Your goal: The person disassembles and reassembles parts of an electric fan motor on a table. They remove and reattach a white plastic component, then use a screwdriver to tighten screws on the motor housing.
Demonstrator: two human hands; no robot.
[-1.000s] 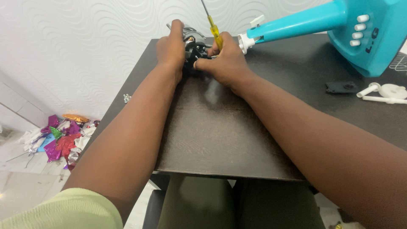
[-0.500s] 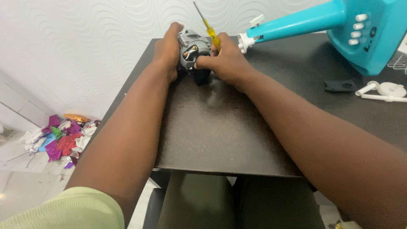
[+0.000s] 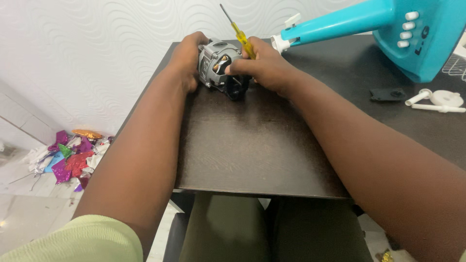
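Note:
A grey metal electric motor [image 3: 217, 63] with a black part below it rests on the dark table [image 3: 252, 145] near its far edge. My left hand [image 3: 187, 58] grips the motor's left side. My right hand [image 3: 264, 65] holds a yellow-handled screwdriver [image 3: 239, 33], its metal tip pointing up and away, while the fingers of that hand also press on the motor's right side.
A turquoise fan stand and base [image 3: 383, 29] lies across the table's far right. A small black piece [image 3: 387, 94] and white plastic parts [image 3: 437, 101] lie at the right. Shiny coloured wrappers [image 3: 70, 155] litter the floor at the left. A white textured wall stands behind.
Both hands have drawn the motor nearer along the table. The motor's grey housing is more exposed between the hands, and the screwdriver has tilted further left.

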